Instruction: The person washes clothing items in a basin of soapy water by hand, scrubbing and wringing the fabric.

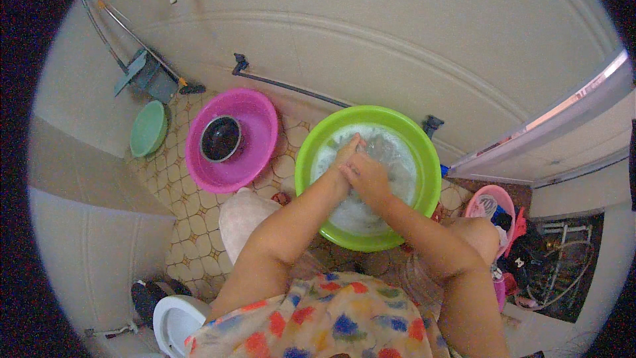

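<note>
A lime-green basin [434, 192] stands between my knees, holding sudsy water [361, 215]. My two hands meet over the water, near the basin's middle. My left hand [347, 154] points away from me with its visible fingers stretched out, and part of it is covered by the right. Closed against the left hand near the wrist is my right hand [368, 174], its fingers curled over it. Something pale and clear-looking [377, 149] lies in the suds just past my hands; it is too blurred to name.
To the left, a pink basin [262, 109] contains a dark round pot [221, 138]. Beyond it are a mint-green basin [149, 129] and a dustpan [154, 78]. A pink basket [501, 192] with cloth-like things stands at the right. A dark pipe [291, 87] runs along the wall.
</note>
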